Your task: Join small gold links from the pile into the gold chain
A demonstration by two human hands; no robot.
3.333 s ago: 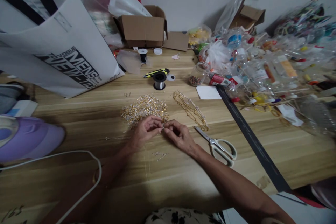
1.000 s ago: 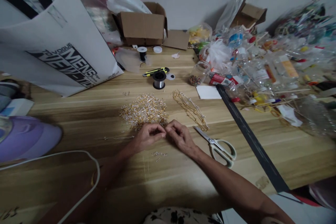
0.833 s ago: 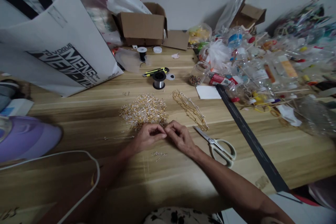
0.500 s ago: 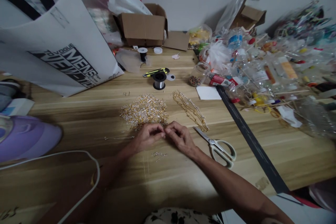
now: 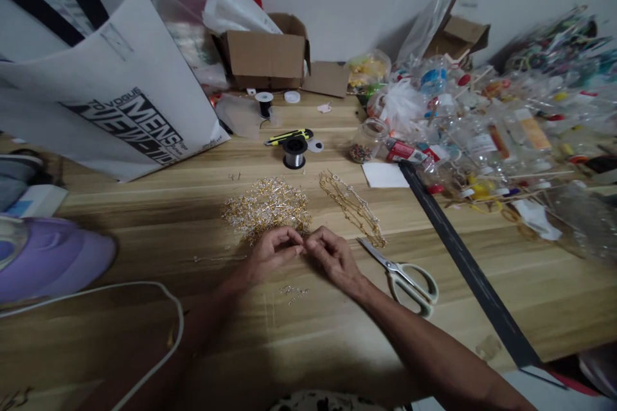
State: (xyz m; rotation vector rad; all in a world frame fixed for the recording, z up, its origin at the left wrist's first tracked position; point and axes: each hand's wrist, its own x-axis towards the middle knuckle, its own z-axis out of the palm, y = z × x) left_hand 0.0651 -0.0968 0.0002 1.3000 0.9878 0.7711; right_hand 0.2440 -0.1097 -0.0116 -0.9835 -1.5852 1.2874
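Observation:
My left hand (image 5: pixel 277 250) and my right hand (image 5: pixel 333 257) meet fingertip to fingertip at the near edge of a tangled heap of gold and silver beaded chain (image 5: pixel 267 205). Both are closed in a pinch; whatever lies between the fingertips is too small to make out. Just below them a few short bits of silvery chain (image 5: pixel 295 293) rest on the table. A thin strand (image 5: pixel 216 259) stretches out left of my left wrist. Gold chains (image 5: pixel 351 209) lie in a loop up and right of my right hand, and scissors (image 5: pixel 402 276) with pale handles lie to its right.
A wire spool (image 5: pixel 294 151) and a yellow-black utility knife (image 5: pixel 288 137) lie behind the heap. A bead jar (image 5: pixel 367 140) stands by piled plastic bottles (image 5: pixel 482 135). A dark strip (image 5: pixel 467 263) crosses the right side. Left are a paper bag (image 5: pixel 125 103), a purple appliance (image 5: pixel 62 257) and a white cord (image 5: pixel 178 308).
The whole view has shifted slightly, so the table things sit a little lower and further right. My hands keep nearly the same pinched pose, fingertips together.

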